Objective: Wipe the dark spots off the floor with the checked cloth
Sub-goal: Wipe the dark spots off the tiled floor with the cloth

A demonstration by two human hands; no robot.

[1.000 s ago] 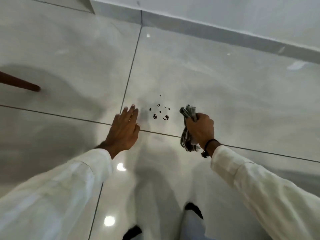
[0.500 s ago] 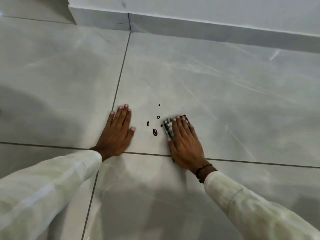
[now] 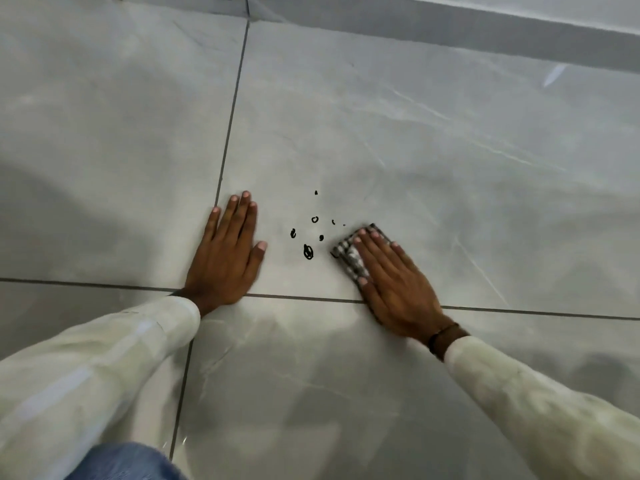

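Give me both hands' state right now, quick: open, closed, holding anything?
Left hand: open, flat on the floor tile, holding nothing.
Right hand: open, flat, pressing the checked cloth onto the tile beside the dark spots.

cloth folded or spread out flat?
Folded: the checked cloth shows as a small wad under the right hand, barely wider than the fingers.

The dark spots [image 3: 308, 233] lay on the floor [image 3: 433, 150] between the left hand [image 3: 227, 258] and the right hand [image 3: 394, 285], which lay flat upon the checked cloth [image 3: 349, 259].
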